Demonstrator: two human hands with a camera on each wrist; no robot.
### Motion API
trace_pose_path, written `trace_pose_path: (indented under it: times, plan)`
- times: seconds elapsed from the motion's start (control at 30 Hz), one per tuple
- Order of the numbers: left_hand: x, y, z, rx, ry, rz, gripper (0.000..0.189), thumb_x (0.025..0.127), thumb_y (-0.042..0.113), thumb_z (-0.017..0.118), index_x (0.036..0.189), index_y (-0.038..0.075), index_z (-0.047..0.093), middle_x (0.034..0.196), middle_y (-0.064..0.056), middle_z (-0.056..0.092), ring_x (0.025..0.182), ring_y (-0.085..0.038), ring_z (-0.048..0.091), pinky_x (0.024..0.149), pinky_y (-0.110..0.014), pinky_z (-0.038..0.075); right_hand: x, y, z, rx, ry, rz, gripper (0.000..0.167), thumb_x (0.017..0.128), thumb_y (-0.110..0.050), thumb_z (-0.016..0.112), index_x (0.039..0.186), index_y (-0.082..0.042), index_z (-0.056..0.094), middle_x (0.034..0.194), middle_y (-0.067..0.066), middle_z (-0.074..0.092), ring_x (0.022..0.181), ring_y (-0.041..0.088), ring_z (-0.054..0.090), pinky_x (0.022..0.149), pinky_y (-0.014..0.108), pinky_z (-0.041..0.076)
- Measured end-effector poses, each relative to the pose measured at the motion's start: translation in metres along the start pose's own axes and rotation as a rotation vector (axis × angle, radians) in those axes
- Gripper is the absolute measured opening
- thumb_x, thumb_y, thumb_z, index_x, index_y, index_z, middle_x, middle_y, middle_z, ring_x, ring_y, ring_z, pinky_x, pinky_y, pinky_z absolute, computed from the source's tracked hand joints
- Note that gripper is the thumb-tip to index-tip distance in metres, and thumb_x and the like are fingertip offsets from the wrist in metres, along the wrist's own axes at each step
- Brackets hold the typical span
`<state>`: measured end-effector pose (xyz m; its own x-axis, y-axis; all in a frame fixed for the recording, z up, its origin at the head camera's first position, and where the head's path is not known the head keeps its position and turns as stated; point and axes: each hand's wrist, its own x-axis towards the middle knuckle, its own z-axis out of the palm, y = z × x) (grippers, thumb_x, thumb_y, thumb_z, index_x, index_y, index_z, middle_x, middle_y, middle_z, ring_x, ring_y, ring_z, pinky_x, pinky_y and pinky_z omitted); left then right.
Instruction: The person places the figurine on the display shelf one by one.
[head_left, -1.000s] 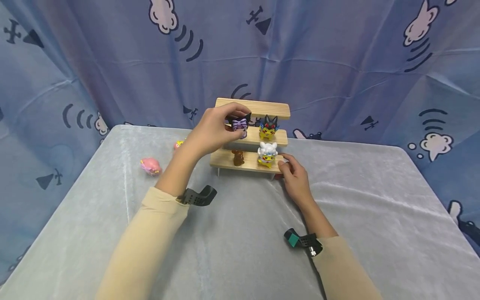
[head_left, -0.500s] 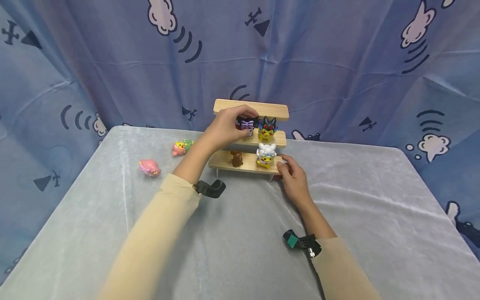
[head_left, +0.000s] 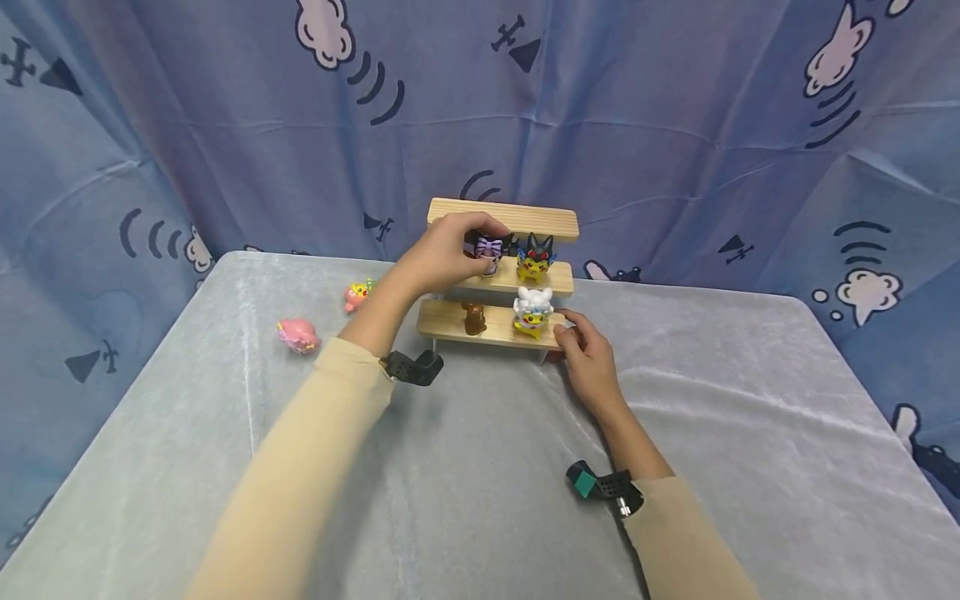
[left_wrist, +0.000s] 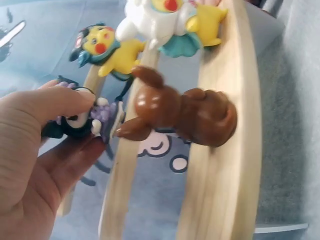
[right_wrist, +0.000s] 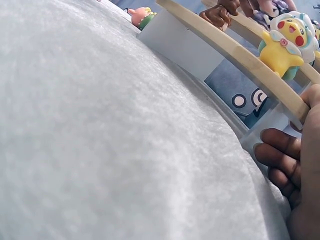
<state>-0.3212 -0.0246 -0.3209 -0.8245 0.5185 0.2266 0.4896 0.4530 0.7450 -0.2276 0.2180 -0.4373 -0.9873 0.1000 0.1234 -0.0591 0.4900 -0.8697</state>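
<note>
My left hand (head_left: 441,257) pinches a small black-and-purple figurine (head_left: 489,247) with a striped bow, between thumb and fingers. In the left wrist view its base (left_wrist: 116,120) is beside the middle board; contact is unclear. The three-step wooden shelf (head_left: 438,315) stands on the table. A yellow figurine with a black-eared hood (head_left: 535,260) sits on the middle step, right of the held one. Below are a glossy brown figurine (head_left: 474,319) and a yellow figurine in a white hood (head_left: 532,312). My right hand (head_left: 591,358) grips the lowest step's right end.
On the table left of the shelf lie a pink figurine (head_left: 298,335) and a pink-and-green one (head_left: 357,295), partly behind my left arm. A grey cloth (head_left: 480,467) covers the table. Behind it hangs a blue patterned curtain (head_left: 637,125).
With the figurine held, my left hand has moved right along the middle step, then slightly back left. The right hand stays at the shelf's end.
</note>
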Motion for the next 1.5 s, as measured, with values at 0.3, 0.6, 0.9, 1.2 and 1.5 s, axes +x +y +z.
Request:
trace_pose_path:
  times: [0.3,0.6,0.9,1.2,1.5]
  plan:
    - [-0.01,-0.004,-0.009,-0.112,0.02,-0.032,0.047,0.088,0.006,0.073,0.134,0.009,0.063,0.137,-0.008,0.063,0.118,-0.024,0.064,0.103,-0.036,0.051,-0.015,-0.038,-0.005,-0.002,-0.019,0.011,0.036,0.105,-0.013,0.049,0.136,0.002,0.057,0.086,0.027,0.063,0.073,0.024,0.058,0.066,0.021,0.04]
    - [-0.039,-0.013,-0.029,-0.19,0.252,-0.057,0.038,0.096,0.01,0.066,0.134,0.007,0.062,0.139,-0.009,0.062,0.124,-0.026,0.062,0.109,-0.042,0.047,-0.001,0.003,0.001,-0.008,-0.003,0.004,0.037,0.106,-0.024,0.05,0.138,-0.007,0.059,0.087,0.02,0.066,0.071,0.01,0.058,0.068,0.022,0.042]
    - [-0.069,-0.051,-0.023,-0.126,0.493,-0.146,0.026,0.097,0.009,0.062,0.122,0.002,0.069,0.126,-0.016,0.068,0.117,-0.031,0.064,0.107,-0.047,0.047,0.0,0.004,0.003,0.016,-0.003,-0.016,0.037,0.106,-0.025,0.051,0.137,-0.007,0.059,0.085,0.017,0.067,0.07,0.007,0.062,0.069,0.021,0.048]
    - [-0.073,-0.079,-0.012,-0.032,0.648,-0.291,0.024,0.095,0.011,0.063,0.116,0.004,0.072,0.123,-0.017,0.068,0.124,-0.033,0.06,0.11,-0.047,0.043,-0.003,0.001,-0.001,0.006,-0.008,0.011,0.038,0.106,-0.025,0.051,0.139,-0.008,0.058,0.089,0.02,0.068,0.071,0.004,0.062,0.071,0.02,0.048]
    - [-0.079,-0.091,-0.004,0.092,0.627,-0.515,0.036,0.094,0.019,0.063,0.127,0.005,0.066,0.135,-0.022,0.058,0.132,-0.038,0.05,0.114,-0.049,0.038,-0.012,-0.031,-0.004,0.018,-0.029,0.012,0.036,0.105,-0.012,0.05,0.137,0.004,0.056,0.088,0.027,0.066,0.069,0.007,0.063,0.071,0.02,0.05]
